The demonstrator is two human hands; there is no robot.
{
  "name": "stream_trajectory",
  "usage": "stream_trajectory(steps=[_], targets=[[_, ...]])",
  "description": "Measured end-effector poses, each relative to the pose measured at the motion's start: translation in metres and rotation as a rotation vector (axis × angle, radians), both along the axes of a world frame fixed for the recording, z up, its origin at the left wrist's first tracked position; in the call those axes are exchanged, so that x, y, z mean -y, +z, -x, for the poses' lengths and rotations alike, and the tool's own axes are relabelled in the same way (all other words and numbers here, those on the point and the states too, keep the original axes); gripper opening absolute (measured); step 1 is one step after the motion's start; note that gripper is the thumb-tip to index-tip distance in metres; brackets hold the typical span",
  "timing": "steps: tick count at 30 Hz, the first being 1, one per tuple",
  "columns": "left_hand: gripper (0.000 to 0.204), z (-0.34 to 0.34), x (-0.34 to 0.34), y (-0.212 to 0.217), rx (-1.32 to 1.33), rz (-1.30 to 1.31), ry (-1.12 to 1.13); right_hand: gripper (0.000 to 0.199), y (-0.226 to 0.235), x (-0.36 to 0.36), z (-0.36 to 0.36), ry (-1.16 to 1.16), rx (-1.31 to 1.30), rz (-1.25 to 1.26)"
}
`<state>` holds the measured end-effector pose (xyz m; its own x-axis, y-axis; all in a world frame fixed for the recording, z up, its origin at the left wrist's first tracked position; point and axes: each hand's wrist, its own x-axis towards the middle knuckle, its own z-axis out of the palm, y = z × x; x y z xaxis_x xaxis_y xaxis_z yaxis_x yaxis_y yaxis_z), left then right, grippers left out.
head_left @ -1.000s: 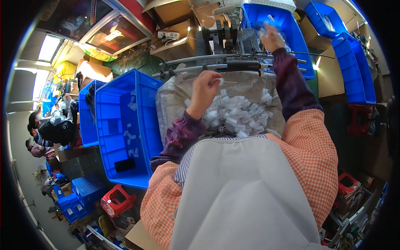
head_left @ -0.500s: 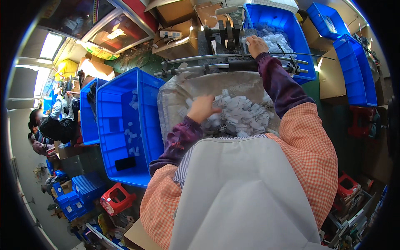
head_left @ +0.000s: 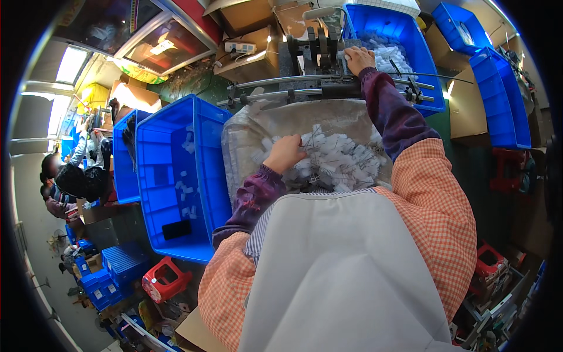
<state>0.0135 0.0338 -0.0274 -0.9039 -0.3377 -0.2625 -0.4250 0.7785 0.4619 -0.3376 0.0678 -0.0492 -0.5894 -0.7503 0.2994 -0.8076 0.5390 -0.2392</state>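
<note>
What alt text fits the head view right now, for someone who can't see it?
Seen from above, a person's left hand rests in a pile of small white parts on a grey sheet, while the right hand reaches to a dark machine. Blue bins stand at both sides.

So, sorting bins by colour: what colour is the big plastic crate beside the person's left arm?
Blue; the large plastic crate shows best in the head view.
</note>
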Motion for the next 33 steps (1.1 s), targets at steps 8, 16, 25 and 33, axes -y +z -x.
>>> stream_trajectory(steps=[8,16,25,33], targets=[[0.031,-0.004,0.003,-0.015,-0.075,-0.067,-0.015,0.026,0.010,-0.003,-0.007,-0.210,-0.043,-0.163],[0.032,-0.004,0.010,-0.001,-0.268,0.022,-0.030,0.027,0.005,-0.009,-0.018,-0.224,-0.072,-0.100],[0.021,0.017,-0.008,0.042,-0.254,0.020,0.165,0.027,0.003,0.032,-0.058,-0.147,-0.067,-0.064],[0.012,0.022,0.002,0.041,-0.725,-0.027,0.259,0.024,-0.004,0.005,-0.024,-0.149,-0.086,-0.091]])
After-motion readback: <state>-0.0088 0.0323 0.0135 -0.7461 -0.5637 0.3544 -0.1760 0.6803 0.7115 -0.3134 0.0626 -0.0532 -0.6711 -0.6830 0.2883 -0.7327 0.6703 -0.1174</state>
